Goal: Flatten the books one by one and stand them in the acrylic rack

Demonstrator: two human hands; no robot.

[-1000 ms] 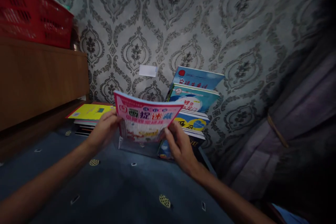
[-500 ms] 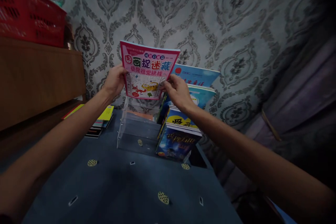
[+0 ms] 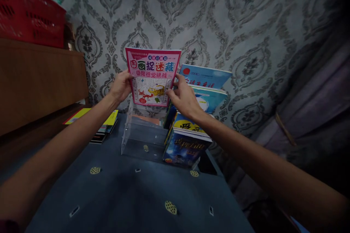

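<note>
A pink picture book (image 3: 151, 74) with a cartoon tiger and fox on its cover stands upright at the back of a clear tiered book rack (image 3: 142, 136). My left hand (image 3: 121, 86) pinches its left edge. At the right edge, my right hand (image 3: 184, 96) has its thumb against the cover; its other fingers are partly hidden. Right beside it on the rack are a blue book (image 3: 207, 75), a teal book (image 3: 214, 98), a yellow-and-blue book (image 3: 186, 123) and a dark blue book (image 3: 184, 149) in front.
Left of the rack lies a stack of books with a yellow one (image 3: 109, 118) on top. Behind is a patterned wall (image 3: 175, 3). A red basket (image 3: 32, 16) sits on a wooden cabinet (image 3: 41, 80). A curtain (image 3: 308, 123) hangs at the right of the dark blue tabletop (image 3: 131, 200).
The pink book has straightened, its top right corner shifting left and its lower edge dropping slightly. Both hands remain on its edges.
</note>
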